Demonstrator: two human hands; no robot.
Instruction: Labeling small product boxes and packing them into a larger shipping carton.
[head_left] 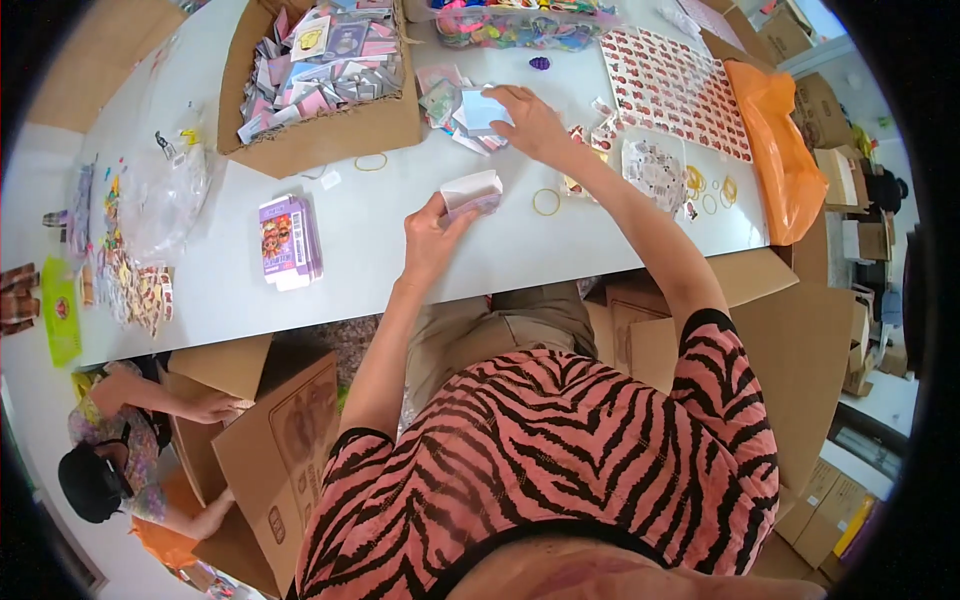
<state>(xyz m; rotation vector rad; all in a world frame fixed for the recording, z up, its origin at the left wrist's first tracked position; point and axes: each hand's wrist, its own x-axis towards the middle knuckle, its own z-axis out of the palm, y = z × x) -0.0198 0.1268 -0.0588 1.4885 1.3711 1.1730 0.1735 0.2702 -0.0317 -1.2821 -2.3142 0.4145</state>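
Observation:
My left hand (430, 240) is closed around a small purple-and-white carton (472, 192), its white inside showing at the raised end. Farther off, my right hand (536, 124) has its thumb and fingers at the edge of a light blue card (480, 110). That card lies over a loose pile of small flat packets (440, 100) in front of the big cardboard box. To the left, flattened purple cartons (288, 240) with printed pictures rest in a stack on the white table (370, 230).
An open cardboard box (330, 143) full of small packets stands at the far left. Sticker sheets (675, 90), a clear tray (655, 168), rubber bands (546, 202) and an orange bag (770, 150) lie rightward. Another person (130, 440) reaches into a carton at lower left.

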